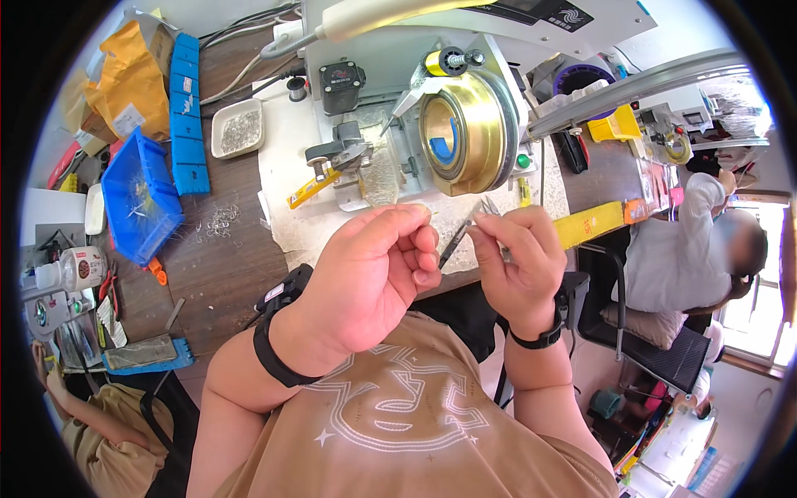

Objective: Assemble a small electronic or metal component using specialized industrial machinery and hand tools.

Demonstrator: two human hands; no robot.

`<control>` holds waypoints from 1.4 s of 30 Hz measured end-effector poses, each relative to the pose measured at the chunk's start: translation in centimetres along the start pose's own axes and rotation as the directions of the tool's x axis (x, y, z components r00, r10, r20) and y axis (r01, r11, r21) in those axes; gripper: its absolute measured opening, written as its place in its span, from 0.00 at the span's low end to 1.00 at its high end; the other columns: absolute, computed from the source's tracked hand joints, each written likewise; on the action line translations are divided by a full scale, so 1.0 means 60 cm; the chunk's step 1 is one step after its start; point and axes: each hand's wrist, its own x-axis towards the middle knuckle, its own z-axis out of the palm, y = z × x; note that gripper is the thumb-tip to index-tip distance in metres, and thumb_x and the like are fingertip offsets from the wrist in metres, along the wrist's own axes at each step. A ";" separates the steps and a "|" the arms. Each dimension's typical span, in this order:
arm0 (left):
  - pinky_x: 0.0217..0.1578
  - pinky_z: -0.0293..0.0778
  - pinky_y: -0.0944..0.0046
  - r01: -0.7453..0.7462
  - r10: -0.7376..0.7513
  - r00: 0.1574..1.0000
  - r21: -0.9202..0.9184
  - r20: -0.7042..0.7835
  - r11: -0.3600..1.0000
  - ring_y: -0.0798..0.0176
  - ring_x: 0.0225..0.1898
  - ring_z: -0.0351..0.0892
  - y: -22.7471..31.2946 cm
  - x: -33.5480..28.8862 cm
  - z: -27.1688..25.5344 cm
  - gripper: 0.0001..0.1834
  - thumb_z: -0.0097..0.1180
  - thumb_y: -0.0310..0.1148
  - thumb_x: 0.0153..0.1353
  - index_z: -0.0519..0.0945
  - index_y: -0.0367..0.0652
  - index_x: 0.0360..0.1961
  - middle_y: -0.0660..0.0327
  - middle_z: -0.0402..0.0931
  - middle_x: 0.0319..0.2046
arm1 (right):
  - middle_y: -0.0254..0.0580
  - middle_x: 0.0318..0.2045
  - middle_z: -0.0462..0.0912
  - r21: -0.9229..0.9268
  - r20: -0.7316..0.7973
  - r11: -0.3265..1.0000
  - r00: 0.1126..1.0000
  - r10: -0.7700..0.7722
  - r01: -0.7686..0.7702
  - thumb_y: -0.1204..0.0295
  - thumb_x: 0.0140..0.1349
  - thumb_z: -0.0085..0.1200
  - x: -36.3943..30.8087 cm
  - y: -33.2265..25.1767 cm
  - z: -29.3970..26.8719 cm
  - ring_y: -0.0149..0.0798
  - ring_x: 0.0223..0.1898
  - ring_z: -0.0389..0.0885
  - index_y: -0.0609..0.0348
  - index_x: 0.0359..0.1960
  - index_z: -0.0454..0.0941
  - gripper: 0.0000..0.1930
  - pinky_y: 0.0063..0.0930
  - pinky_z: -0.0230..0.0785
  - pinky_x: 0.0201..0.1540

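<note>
Over the near edge of the bench, my left hand [369, 270] is closed, thumb against forefinger. Whatever sits in that pinch is too small to make out. Close by on the right, my right hand [525, 264] has its fingers closed around a small metal tool with a pointed, split tip [488, 206]; its exact kind is partly hidden by the fingers. Between the hands lies a slim dark pen-like tool [453, 242]. Just beyond them stands a bench machine with a brass-coloured wheel [486, 124], a blue piece inside its ring, and a yellow spool [440, 62] above.
A yellow-handled cutter [314, 189] lies by the machine's clamp. Leftward are a white dish [238, 129], a blue bin [137, 195], a blue strip [189, 116] and scattered wire bits [220, 224]. A yellow ruler-like bar [588, 224] lies right. Co-workers sit on both sides.
</note>
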 end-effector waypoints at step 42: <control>0.55 0.70 0.53 -0.261 0.535 0.309 0.612 0.786 -0.747 0.48 0.50 0.75 0.065 0.039 -0.035 0.04 0.54 0.26 0.71 0.76 0.36 0.43 0.49 0.77 0.49 | 0.29 0.30 0.83 0.580 -0.321 0.653 0.600 0.733 -0.487 0.73 0.66 0.68 0.053 0.201 -0.038 0.20 0.31 0.74 0.69 0.44 0.88 0.10 0.18 0.66 0.33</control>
